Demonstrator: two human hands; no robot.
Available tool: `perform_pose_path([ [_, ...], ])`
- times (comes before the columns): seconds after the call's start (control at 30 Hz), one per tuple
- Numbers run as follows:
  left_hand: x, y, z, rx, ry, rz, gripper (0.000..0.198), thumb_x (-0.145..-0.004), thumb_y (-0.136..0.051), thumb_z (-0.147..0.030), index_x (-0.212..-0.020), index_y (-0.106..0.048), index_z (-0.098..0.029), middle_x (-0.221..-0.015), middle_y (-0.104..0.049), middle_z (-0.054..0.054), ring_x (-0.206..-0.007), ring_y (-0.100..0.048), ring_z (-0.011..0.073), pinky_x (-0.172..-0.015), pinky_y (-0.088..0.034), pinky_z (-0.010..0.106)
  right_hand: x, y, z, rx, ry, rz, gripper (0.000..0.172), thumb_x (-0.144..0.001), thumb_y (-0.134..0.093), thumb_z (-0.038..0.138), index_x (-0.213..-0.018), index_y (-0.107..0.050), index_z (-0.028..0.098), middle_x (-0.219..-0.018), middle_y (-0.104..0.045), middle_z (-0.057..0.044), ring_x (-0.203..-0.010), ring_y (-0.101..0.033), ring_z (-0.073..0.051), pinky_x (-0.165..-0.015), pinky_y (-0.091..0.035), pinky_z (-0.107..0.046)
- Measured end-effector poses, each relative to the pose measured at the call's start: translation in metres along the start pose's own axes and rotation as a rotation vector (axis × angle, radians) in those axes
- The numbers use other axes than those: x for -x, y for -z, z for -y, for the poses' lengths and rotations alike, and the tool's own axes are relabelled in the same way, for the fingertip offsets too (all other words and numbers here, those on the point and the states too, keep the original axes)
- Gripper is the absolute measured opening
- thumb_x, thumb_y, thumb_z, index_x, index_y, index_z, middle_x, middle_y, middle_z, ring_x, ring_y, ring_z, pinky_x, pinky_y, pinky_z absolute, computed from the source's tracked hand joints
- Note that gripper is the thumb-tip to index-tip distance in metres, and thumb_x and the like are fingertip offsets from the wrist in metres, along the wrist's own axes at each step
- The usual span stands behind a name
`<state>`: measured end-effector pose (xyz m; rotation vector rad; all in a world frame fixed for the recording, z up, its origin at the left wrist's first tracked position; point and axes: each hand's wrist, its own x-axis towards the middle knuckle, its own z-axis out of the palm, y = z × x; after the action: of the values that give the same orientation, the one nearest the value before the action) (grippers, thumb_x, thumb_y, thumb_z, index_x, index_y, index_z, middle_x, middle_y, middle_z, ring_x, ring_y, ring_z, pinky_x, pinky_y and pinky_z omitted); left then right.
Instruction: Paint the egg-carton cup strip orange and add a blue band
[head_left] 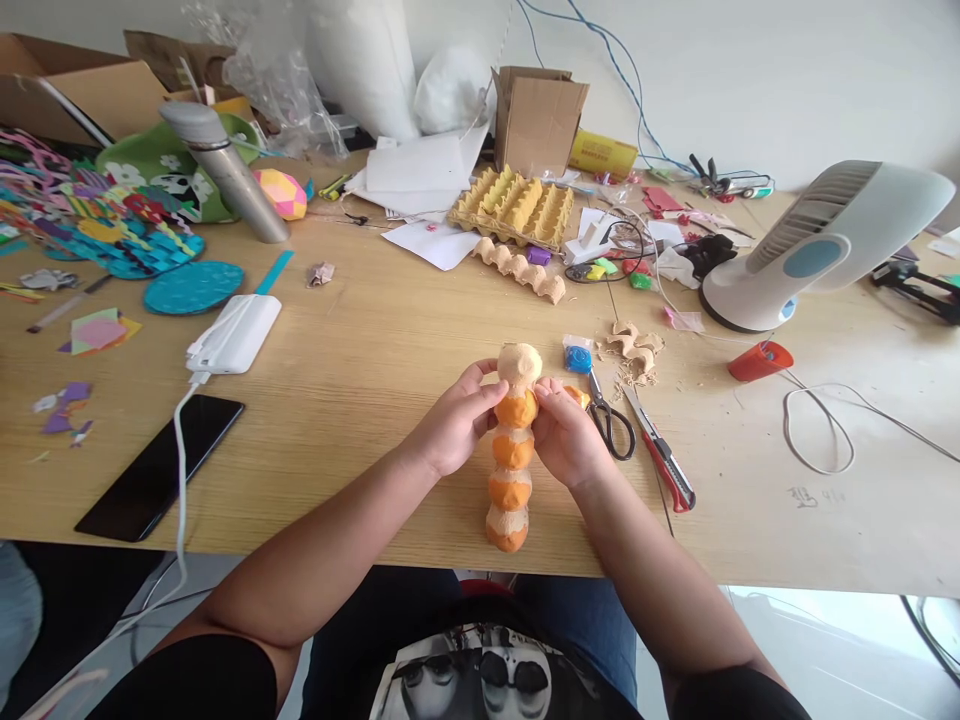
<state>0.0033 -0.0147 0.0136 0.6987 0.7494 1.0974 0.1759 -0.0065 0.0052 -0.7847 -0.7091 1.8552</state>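
Note:
A strip of egg carton cups (511, 452) stands out near the table's front edge, several of its humps banded in orange and the far one plain beige. My left hand (466, 415) grips its left side by the top humps, thumb on the orange band. On the other side, my right hand (564, 430) pinches the same strip near the second hump. Just right of that hand lie scissors (613, 425), partly hidden, a bit of orange clay (577, 396) and a blue clay packet (578, 355). A red utility knife (664, 455) rests farther right.
Torn carton scraps (636, 345), an uncut yellow egg tray (514, 207) and a beige carton strip (519, 268) lie beyond. A white fan (817, 250) and an orange-red container (760, 360) are right. A phone (161, 468), power bank (236, 333) and steel bottle (232, 180) are left.

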Motion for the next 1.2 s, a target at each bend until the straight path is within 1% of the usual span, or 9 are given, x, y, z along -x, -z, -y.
perform_pose_path([
  [0.07,0.001,0.0,-0.001,0.01,0.014,0.063,0.059,-0.08,-0.091,-0.038,-0.128,-0.06,-0.025,-0.098,-0.075,0.002,-0.087,-0.069,0.0185,-0.077,-0.049,0.03,0.001,0.001,0.002,-0.019,-0.023,-0.006,0.041,-0.082,-0.089,0.039,-0.076,-0.05,0.025,-0.073,-0.052,0.004,-0.066,-0.048,-0.016,-0.062,-0.043,-0.029],
  [0.13,0.003,0.0,-0.001,-0.004,0.012,0.127,0.065,-0.078,-0.093,-0.028,-0.132,-0.058,-0.027,-0.097,-0.076,0.001,-0.087,-0.069,0.0178,-0.081,-0.05,0.031,0.002,0.001,0.003,-0.033,-0.035,-0.004,0.041,-0.081,-0.089,0.038,-0.077,-0.05,0.026,-0.074,-0.055,0.004,-0.067,-0.051,-0.016,-0.063,-0.044,-0.03],
  [0.23,0.004,0.001,0.002,-0.054,-0.028,0.173,0.067,-0.078,-0.093,-0.02,-0.136,-0.059,-0.027,-0.107,-0.077,0.003,-0.095,-0.07,0.0178,-0.088,-0.052,0.032,0.003,0.0,0.005,-0.048,-0.046,-0.003,0.042,-0.079,-0.091,0.036,-0.078,-0.051,0.026,-0.076,-0.058,0.004,-0.069,-0.053,-0.016,-0.065,-0.047,-0.03],
  [0.37,0.003,0.003,0.009,-0.113,-0.084,0.182,0.054,-0.083,-0.092,-0.024,-0.13,-0.067,-0.024,-0.119,-0.076,0.006,-0.107,-0.071,0.0196,-0.094,-0.054,0.031,0.004,-0.001,0.007,-0.081,-0.072,-0.003,0.046,-0.076,-0.095,0.034,-0.078,-0.05,0.026,-0.075,-0.057,0.004,-0.068,-0.054,-0.015,-0.063,-0.048,-0.028],
  [0.5,0.002,0.003,0.01,-0.155,-0.088,0.206,0.05,-0.086,-0.09,-0.026,-0.132,-0.069,-0.024,-0.126,-0.076,0.009,-0.114,-0.072,0.0221,-0.097,-0.055,0.032,0.004,0.001,0.009,-0.063,-0.104,0.012,0.049,-0.077,-0.095,0.034,-0.08,-0.047,0.026,-0.075,-0.058,0.005,-0.068,-0.057,-0.016,-0.064,-0.05,-0.029],
  [0.7,0.003,0.0,0.006,-0.194,-0.079,0.255,0.048,-0.09,-0.086,-0.026,-0.136,-0.07,-0.025,-0.134,-0.075,0.011,-0.124,-0.071,0.0259,-0.105,-0.055,0.036,0.004,0.003,0.009,-0.014,-0.128,0.07,0.043,-0.077,-0.095,0.039,-0.088,-0.055,0.027,-0.081,-0.066,0.002,-0.075,-0.065,-0.02,-0.07,-0.054,-0.033],
  [0.83,0.002,0.0,0.007,-0.216,-0.08,0.273,0.044,-0.091,-0.085,-0.025,-0.133,-0.072,-0.025,-0.136,-0.074,0.011,-0.125,-0.07,0.0263,-0.106,-0.055,0.037,0.003,0.003,0.01,-0.008,-0.144,0.072,0.042,-0.073,-0.097,0.038,-0.094,-0.063,0.026,-0.085,-0.07,0.001,-0.076,-0.066,-0.02,-0.069,-0.055,-0.033],
  [1.03,0.002,-0.003,0.007,-0.241,-0.072,0.244,0.042,-0.09,-0.085,-0.025,-0.129,-0.071,-0.022,-0.134,-0.075,0.011,-0.125,-0.069,0.0274,-0.105,-0.054,0.037,0.002,0.002,0.009,0.001,-0.151,0.053,0.043,-0.07,-0.098,0.033,-0.097,-0.065,0.027,-0.087,-0.072,0.0,-0.083,-0.068,-0.021,-0.071,-0.055,-0.033],
  [1.2,0.002,-0.002,0.008,-0.231,-0.064,0.235,0.041,-0.089,-0.086,-0.026,-0.128,-0.072,-0.022,-0.134,-0.075,0.011,-0.124,-0.069,0.0273,-0.106,-0.053,0.038,0.001,0.002,0.008,0.019,-0.153,0.072,0.046,-0.071,-0.098,0.037,-0.1,-0.064,0.026,-0.084,-0.07,0.0,-0.084,-0.069,-0.023,-0.072,-0.054,-0.035],
])
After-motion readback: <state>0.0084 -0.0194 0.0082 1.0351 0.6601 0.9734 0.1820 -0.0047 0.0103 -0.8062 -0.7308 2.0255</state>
